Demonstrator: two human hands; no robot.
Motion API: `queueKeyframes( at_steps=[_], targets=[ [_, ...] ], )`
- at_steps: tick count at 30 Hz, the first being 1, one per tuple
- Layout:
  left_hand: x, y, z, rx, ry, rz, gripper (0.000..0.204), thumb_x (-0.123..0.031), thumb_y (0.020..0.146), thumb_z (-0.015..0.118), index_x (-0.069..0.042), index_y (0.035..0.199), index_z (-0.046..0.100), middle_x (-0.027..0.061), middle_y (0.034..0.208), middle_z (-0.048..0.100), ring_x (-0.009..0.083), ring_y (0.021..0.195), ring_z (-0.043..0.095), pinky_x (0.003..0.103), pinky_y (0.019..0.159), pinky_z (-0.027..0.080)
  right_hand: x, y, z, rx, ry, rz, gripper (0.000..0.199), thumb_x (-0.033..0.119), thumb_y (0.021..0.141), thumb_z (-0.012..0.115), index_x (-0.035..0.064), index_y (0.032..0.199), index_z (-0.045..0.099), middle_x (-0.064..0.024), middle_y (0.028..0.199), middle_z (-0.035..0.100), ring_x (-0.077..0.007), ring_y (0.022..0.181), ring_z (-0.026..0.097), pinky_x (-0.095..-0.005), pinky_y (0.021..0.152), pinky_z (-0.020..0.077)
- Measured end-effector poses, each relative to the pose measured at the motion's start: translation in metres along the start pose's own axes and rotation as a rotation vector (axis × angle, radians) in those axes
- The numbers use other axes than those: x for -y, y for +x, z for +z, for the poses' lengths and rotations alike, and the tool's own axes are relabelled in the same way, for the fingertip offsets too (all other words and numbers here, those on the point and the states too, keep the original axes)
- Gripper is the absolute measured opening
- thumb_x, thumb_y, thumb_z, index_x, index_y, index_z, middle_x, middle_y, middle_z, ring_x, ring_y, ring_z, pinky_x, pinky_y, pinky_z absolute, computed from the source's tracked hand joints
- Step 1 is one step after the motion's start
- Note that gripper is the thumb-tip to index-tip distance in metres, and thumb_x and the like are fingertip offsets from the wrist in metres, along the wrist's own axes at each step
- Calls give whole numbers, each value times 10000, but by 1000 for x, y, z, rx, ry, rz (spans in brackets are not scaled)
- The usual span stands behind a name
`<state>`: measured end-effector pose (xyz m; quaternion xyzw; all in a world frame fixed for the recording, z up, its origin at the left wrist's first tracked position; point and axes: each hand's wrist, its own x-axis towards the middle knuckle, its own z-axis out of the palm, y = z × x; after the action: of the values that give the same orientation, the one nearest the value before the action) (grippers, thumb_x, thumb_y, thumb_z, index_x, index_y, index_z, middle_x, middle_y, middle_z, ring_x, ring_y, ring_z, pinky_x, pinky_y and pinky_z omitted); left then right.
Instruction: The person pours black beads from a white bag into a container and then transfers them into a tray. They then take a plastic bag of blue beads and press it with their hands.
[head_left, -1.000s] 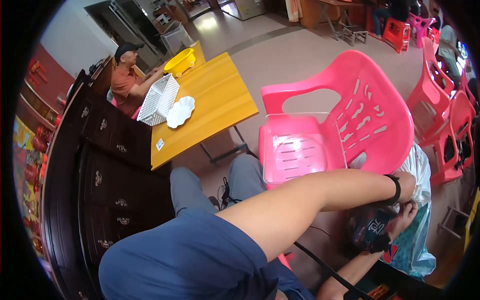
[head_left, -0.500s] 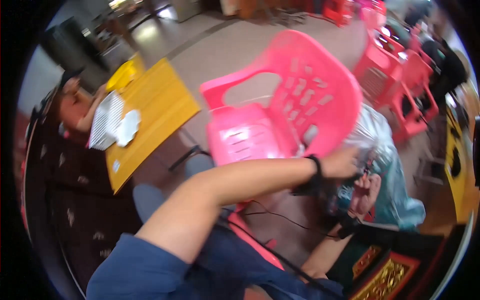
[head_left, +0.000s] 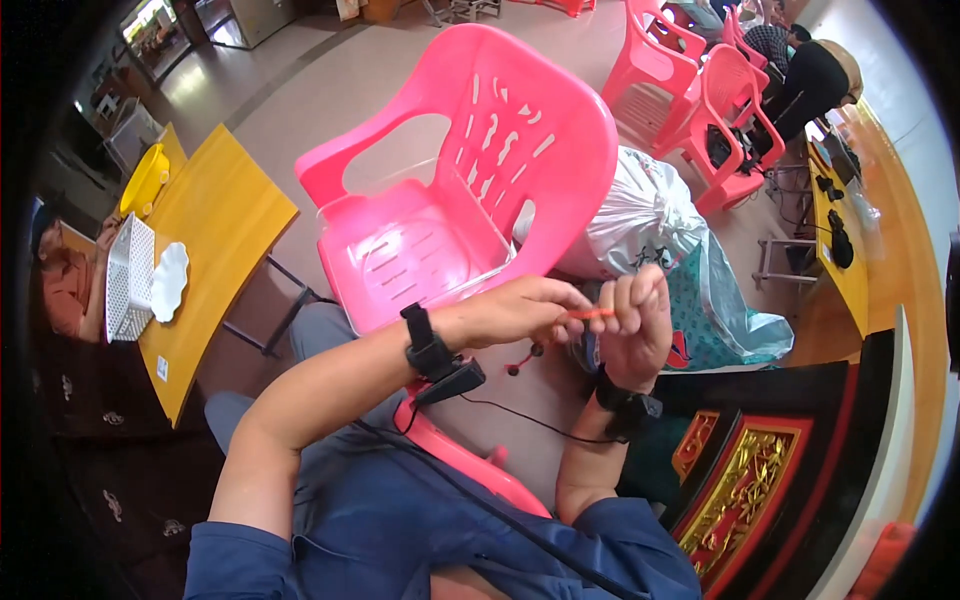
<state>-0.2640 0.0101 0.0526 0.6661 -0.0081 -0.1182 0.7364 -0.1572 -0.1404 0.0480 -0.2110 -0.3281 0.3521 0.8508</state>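
Both of my hands meet in front of the pink armchair. My left hand (head_left: 515, 312) reaches across to the right, thumb and fingers pinched on a thin orange piece (head_left: 592, 313) whose kind I cannot make out. Its other end goes into my right hand (head_left: 638, 328), which is curled closed with the fingers up. Just below my left hand shows a small red strand (head_left: 525, 360) with dark round ends; I cannot tell whether it joins the orange piece. Each wrist wears a black band with a small device.
A pink plastic chair (head_left: 500, 150) holds a clear plastic bin (head_left: 400, 240). Behind my right hand lie a silver sack (head_left: 640, 215) and a teal bag (head_left: 725, 310). A yellow table (head_left: 225, 210) bears a white basket (head_left: 132, 275); a person sits beyond. Carved black furniture (head_left: 745, 470) stands right. Black cables cross my lap.
My hands have come from the bags back toward my body, the orange piece now between them. The view has shifted, so the chair and table appear farther left.
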Motion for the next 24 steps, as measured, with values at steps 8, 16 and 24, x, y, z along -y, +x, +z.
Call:
queueKeyframes(
  at_steps=[8, 16, 24],
  targets=[
    [26, -85, -10, -17, -625, -39, 507, -405, 1042, 318, -12, 1298, 510, 108, 1010, 663, 198, 925, 650, 334, 833, 508, 6, 25, 22, -87, 59, 66, 168, 229, 1030, 444, 76, 969, 480, 31, 710, 384, -114, 669, 416, -277, 676, 427],
    [57, -120, -20, -110, -822, -44, 275, -322, 1023, 410, -97, 955, 552, -76, 585, 329, 63, 494, 310, 241, 482, 347, -62, 70, -10, -177, 158, 277, 169, 177, 1002, 493, 43, 1067, 572, -7, 856, 564, -169, 843, 550, -310, 837, 488],
    [100, -179, -89, -473, -973, 64, 222, -310, 1006, 468, -122, 910, 536, -86, 552, 322, 53, 479, 322, 222, 460, 308, -107, -24, -85, -276, -22, 775, 320, 321, 975, 545, 102, 1208, 564, -82, 1124, 649, -173, 896, 649, -248, 686, 504]
  ],
)
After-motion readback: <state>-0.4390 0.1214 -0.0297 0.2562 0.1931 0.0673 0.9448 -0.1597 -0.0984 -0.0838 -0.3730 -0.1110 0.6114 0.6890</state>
